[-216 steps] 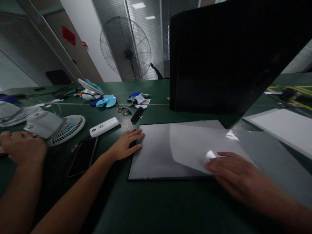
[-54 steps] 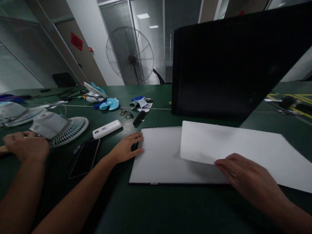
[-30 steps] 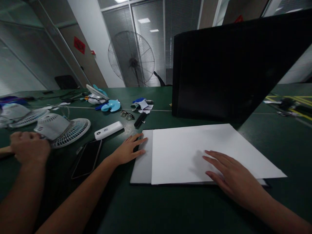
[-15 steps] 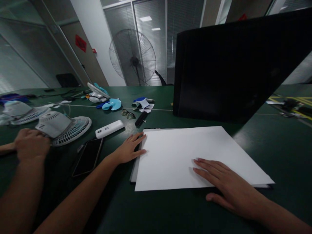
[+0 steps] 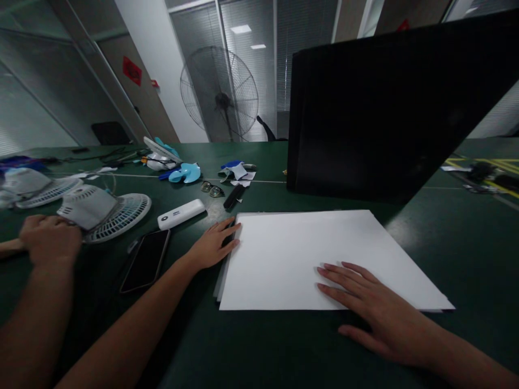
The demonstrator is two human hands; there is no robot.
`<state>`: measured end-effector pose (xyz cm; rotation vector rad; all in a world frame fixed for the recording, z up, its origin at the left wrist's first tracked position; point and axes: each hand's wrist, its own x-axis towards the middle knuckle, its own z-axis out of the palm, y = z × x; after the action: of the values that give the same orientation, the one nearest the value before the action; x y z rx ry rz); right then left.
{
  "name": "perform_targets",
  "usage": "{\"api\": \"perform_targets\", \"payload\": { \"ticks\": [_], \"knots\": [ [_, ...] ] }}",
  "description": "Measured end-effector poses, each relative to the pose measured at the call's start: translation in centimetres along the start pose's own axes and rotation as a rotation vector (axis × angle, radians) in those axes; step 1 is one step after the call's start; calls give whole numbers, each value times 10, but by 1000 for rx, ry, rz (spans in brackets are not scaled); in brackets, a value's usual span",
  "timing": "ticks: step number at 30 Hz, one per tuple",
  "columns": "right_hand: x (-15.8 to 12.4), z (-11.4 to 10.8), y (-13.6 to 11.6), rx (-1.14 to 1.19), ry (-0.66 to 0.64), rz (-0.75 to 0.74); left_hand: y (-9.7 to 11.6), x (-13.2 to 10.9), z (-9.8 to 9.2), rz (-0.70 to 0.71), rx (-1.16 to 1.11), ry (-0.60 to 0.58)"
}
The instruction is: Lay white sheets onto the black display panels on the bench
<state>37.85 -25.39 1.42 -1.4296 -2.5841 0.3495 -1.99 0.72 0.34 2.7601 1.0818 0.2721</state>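
Note:
A large white sheet of paper (image 5: 292,254) lies over a stack of sheets whose edges show at its left side and lower right corner. My left hand (image 5: 211,244) rests at the left edge of the sheet, fingers stretched out and fingertips touching it. Across the lower right part of the sheet lies my right hand (image 5: 371,308), its fingers spread and the thumb off the paper's front edge. Neither hand grasps anything. What lies deeper in the stack is hidden by the top sheet.
On the green table (image 5: 243,351) stand a black panel (image 5: 365,119), a phone (image 5: 146,260), a white power bank (image 5: 181,214), glasses (image 5: 212,189) and fan parts (image 5: 117,218). At the far left another person's hand (image 5: 51,237) is closed near a fan base (image 5: 88,206).
The top sheet has shifted slightly away from me and left, its front edge now more level over the stack. My right hand has slid a little left with fingers more spread.

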Motion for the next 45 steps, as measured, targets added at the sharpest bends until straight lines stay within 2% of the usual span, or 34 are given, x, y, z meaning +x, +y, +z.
{"api": "perform_targets", "payload": {
  "ticks": [9, 15, 27, 35, 40, 45],
  "knots": [
    [2, 1, 0, -30, -35, 45, -1, 2, 0, -31, 37, 8],
    [3, 0, -1, -14, 2, 49, -3, 3, -1, -47, 60, 58],
    [3, 4, 1, -17, 15, 44, -3, 7, -9, 28, 53, 88],
    [-1, 7, 7, -99, 51, 49, -2, 5, -7, 42, 57, 110],
    [0, 8, 9, -91, 41, 72, -1, 5, -7, 39, 36, 120],
    [-1, 10, 10, -78, 83, 68, 0, 5, -8, 31, 16, 120]
  ]
}}
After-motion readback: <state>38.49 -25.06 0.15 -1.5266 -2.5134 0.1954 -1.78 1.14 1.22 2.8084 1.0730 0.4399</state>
